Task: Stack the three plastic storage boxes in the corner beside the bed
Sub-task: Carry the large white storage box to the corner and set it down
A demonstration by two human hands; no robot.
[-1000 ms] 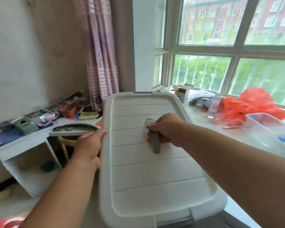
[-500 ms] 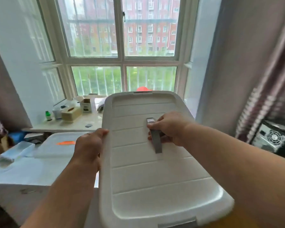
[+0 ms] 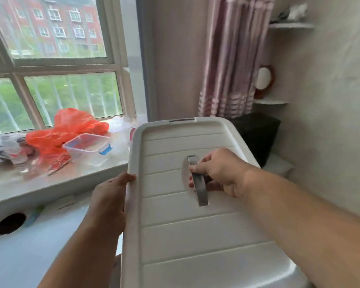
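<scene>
I carry a large white plastic storage box [image 3: 187, 235] in front of me, its ribbed lid facing up. My right hand [image 3: 218, 173] is wrapped around the grey handle [image 3: 199, 183] in the middle of the lid. My left hand [image 3: 110, 196] grips the box's left rim, thumb on top. The box's body below the lid is hidden. No other storage box of this kind is in view.
A window sill [image 3: 50, 183] at left holds an orange plastic bag [image 3: 71, 129], a small clear container [image 3: 87, 146] with blue clips and crumpled cloth. A white desk top [image 3: 29, 246] lies below it. Striped curtain [image 3: 233, 59], a dark box [image 3: 258, 134] and corner wall shelves [image 3: 274, 100] stand ahead right.
The view has swung steadily to the right, from the cluttered desk past the window to the right-hand curtain and corner. Both hands keep the same hold on the box.
</scene>
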